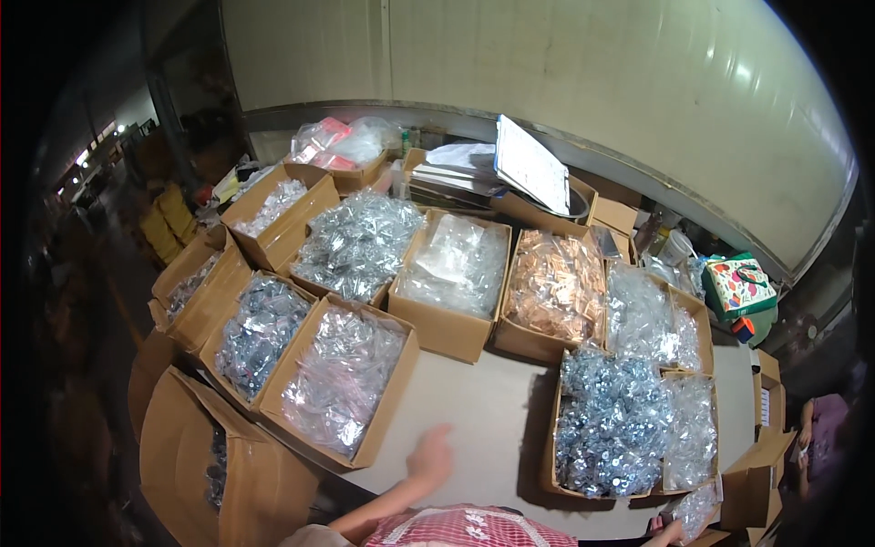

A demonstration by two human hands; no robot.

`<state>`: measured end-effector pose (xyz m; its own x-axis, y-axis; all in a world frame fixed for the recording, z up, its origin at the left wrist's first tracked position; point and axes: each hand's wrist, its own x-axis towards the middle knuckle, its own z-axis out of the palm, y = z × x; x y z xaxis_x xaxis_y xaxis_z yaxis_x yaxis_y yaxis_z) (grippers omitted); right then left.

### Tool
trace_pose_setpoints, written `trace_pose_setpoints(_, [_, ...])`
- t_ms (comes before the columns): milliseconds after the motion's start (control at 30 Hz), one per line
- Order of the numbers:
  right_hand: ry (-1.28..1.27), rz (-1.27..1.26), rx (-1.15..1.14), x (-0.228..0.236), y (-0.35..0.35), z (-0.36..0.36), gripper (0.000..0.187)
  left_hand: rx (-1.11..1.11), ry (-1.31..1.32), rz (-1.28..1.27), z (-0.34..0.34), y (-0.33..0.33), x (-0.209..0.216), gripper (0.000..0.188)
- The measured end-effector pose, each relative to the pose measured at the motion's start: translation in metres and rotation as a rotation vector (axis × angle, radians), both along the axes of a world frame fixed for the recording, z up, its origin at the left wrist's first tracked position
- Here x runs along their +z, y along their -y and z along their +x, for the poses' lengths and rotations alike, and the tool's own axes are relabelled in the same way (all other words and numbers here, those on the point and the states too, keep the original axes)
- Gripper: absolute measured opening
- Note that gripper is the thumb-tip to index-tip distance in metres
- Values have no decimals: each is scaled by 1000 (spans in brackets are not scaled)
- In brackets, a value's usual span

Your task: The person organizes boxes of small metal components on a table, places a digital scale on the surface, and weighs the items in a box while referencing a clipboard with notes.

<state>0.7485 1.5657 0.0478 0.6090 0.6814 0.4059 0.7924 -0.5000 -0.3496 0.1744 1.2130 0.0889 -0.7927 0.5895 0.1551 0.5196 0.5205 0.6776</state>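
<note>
My left hand [430, 459] is over the pale tabletop [465, 392], just right of a cardboard box [387, 397] of clear bags with a pinkish tint. Motion blurs its fingers, and nothing shows in it. At the lower right edge, my right hand [673, 532] grips a clear plastic bag [695, 510] with small shiny contents I cannot make out. This bag is beside the near corner of a box packed with bagged silvery-blue metal parts [609, 424]. More clear bags [690, 428] stand in a narrow box along its right side.
Several open boxes ring the table, holding bagged silvery pieces [358, 239], flat clear bags [453, 264] and copper-coloured parts [556, 287]. A clipboard [531, 164] leans at the back. Large open cartons [246, 474] flank the near left. Another person [825, 438] is at the far right.
</note>
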Motion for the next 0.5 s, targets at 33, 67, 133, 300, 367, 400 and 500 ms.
trace_pose_setpoints(33, [-12, -2, 19, -1, 4, -2, 42, 1, -11, 9, 0, 0, -2, 40])
trace_pose_setpoints(67, [-23, 9, 33, -1, 5, -2, 42, 4, -22, 19, 1, -1, -4, 40])
trace_pose_setpoints(133, [-47, 10, 61, 0, 7, -8, 42, -9, -6, 25, -1, -1, -2, 40])
trace_pose_setpoints(300, [-117, 40, 167, 2, 1, -33, 43, 63, -61, 71, -1, 5, -2, 40])
trace_pose_setpoints(367, [-155, 70, 209, 11, 0, -41, 43, 80, 65, 96, 1, 1, 2, 42])
trace_pose_setpoints(400, [-173, 91, 219, 21, 1, -40, 44, 76, 184, 123, 2, -5, 2, 45])
trace_pose_setpoints(500, [-281, 144, 293, 34, -8, -66, 44, 49, 231, 149, 1, -2, -3, 43])
